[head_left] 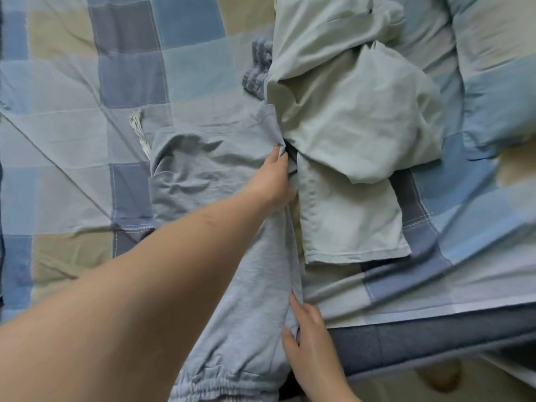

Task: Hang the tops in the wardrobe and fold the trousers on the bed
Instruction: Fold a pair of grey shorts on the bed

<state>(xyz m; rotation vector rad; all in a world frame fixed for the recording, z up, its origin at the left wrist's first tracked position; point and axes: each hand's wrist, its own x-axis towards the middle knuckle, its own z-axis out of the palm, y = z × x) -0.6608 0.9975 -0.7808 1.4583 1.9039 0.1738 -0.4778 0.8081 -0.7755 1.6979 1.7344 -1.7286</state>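
Grey-blue jogging trousers (200, 169) lie on the bed, waist toward the middle with a white drawstring (139, 132), and one leg running down to an elastic cuff (214, 381) at the bed's near edge. My left hand (274, 178) reaches across and pinches the trousers' fabric at the crotch seam. My right hand (310, 340) holds the edge of the same leg lower down, thumb on the cloth. A crumpled pale green garment (348, 111) lies just right of the trousers, one flat hem end (353, 227) pointing toward me.
A blue, grey and beige patchwork bedspread (87, 82) covers the bed. A second ribbed grey cuff (258, 71) sticks out from under the green garment. The mattress edge (435, 340) runs along the lower right, with floor (406, 387) below it.
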